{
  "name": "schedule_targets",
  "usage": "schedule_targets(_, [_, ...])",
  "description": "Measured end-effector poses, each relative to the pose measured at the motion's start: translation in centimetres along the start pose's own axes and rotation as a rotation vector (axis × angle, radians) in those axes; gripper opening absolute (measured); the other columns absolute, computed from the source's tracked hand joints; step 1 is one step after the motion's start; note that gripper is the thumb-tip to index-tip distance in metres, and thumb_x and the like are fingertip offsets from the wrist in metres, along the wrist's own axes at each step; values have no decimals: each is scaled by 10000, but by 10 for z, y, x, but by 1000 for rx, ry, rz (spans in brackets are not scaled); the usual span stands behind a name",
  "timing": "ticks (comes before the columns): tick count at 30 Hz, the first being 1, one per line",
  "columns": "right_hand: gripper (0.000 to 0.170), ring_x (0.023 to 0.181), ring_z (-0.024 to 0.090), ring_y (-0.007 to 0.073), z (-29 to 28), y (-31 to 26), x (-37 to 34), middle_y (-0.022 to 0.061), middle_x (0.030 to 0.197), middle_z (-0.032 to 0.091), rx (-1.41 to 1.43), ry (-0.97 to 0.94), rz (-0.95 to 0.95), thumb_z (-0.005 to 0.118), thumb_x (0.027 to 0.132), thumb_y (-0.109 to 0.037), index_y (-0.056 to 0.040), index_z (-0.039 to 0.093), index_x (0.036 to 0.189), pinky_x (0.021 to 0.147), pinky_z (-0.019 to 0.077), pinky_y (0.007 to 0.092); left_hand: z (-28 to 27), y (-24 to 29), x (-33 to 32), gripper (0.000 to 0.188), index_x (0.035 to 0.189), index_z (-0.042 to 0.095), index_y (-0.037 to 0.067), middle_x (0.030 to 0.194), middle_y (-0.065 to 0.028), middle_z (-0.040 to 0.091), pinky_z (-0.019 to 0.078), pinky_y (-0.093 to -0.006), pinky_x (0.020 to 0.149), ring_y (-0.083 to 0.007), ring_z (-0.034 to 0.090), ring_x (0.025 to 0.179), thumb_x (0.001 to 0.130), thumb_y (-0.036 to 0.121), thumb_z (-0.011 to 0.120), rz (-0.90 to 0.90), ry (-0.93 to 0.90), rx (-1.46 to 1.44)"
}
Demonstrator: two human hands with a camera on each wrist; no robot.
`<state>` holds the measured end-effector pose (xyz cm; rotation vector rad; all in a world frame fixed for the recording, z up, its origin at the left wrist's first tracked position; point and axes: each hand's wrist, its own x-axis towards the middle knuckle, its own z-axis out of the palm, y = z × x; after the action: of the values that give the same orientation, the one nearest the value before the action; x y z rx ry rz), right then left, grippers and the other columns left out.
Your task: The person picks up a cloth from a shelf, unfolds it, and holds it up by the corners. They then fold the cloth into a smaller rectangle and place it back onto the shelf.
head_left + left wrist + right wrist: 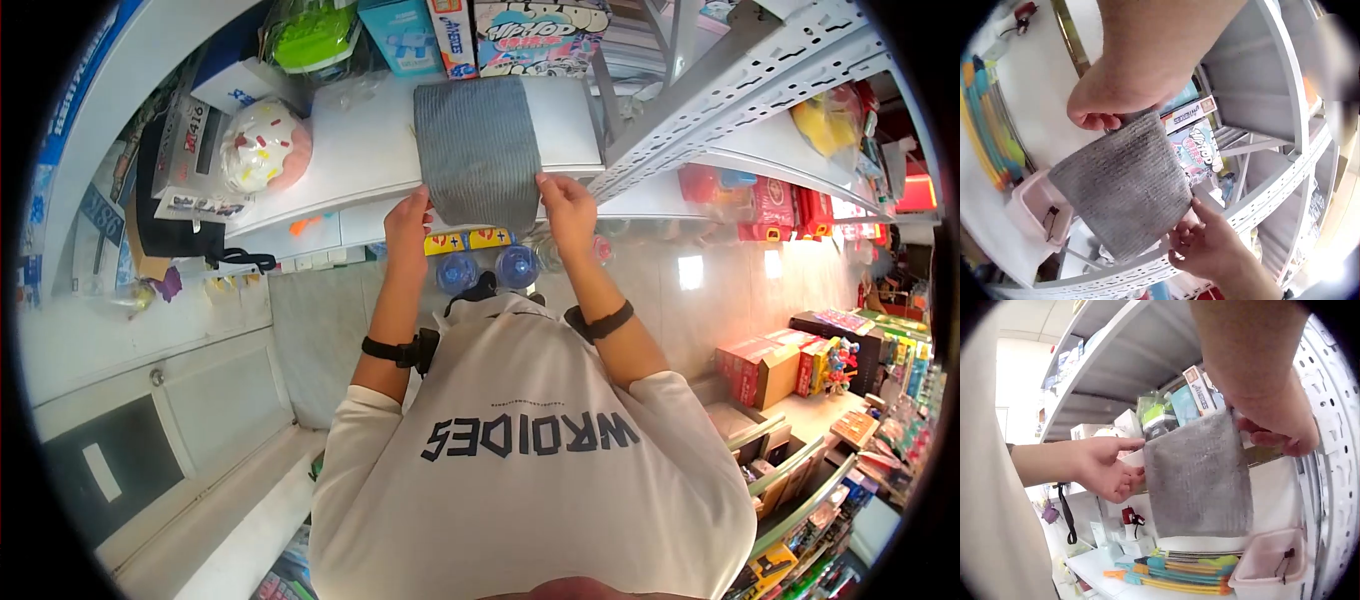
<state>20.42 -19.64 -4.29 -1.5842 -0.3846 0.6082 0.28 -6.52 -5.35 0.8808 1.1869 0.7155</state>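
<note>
A grey ribbed cloth (478,150) lies partly over the white shelf (365,150), its near end hanging at the front edge. My left hand (407,228) pinches its left edge, and my right hand (570,212) pinches the right edge near the same end. In the left wrist view the cloth (1125,187) is stretched fairly flat between both hands. From the right wrist the cloth (1200,478) shows as a hanging rectangle, the left hand (1110,469) at one upper corner and the right hand (1279,428) at the other.
Behind the cloth stand a HIPHOP box (540,40), a blue box (402,38) and a bagged green item (312,38). A sprinkled dome-shaped toy (262,147) sits left. A perforated metal upright (740,85) stands right. Below are a pink bin (1269,559) and orange-and-teal sticks (1179,578).
</note>
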Motion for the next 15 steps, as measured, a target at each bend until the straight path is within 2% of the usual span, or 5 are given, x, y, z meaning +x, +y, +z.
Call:
schedule_targets(3, [266, 590, 444, 42, -1, -4, 0, -50, 641, 540, -65, -48, -44, 757, 896, -213, 41, 705, 837, 525, 336, 238, 0, -7, -3, 351, 965, 723, 28, 768, 15, 639, 430, -248, 632, -82, 546, 704, 889, 366, 777, 226, -21, 180])
schedule_targets(6, [232, 639, 493, 52, -6, 11, 6, -17, 702, 613, -86, -187, -52, 770, 894, -212, 16, 732, 899, 577, 384, 240, 5, -8, 0, 312, 953, 699, 8, 799, 0, 651, 458, -245, 657, -85, 574, 742, 884, 297, 791, 322, -23, 179])
schedule_targets(8, [214, 636, 482, 46, -1, 7, 9, -24, 697, 607, -118, -85, -125, 774, 894, -203, 5, 727, 898, 578, 375, 237, 13, -5, -5, 296, 953, 687, -1, 815, -11, 657, 470, -243, 672, -90, 586, 754, 874, 261, 801, 316, 29, 112])
schedule_targets(13, [211, 641, 484, 55, 2, 11, 6, -24, 702, 606, -36, -131, -82, 775, 894, -213, -14, 716, 853, 593, 368, 227, 13, -32, 23, 344, 964, 648, -32, 850, -41, 665, 486, -236, 665, -102, 603, 761, 834, 222, 840, 403, 0, 14])
schedule_targets(15, [240, 532, 449, 54, 4, 36, 19, -9, 665, 560, -7, -34, -258, 769, 912, -210, -7, 661, 845, 474, 333, 234, 11, -34, 25, 371, 969, 644, -29, 844, -45, 663, 486, -237, 655, -105, 603, 756, 822, 242, 850, 348, -18, -32])
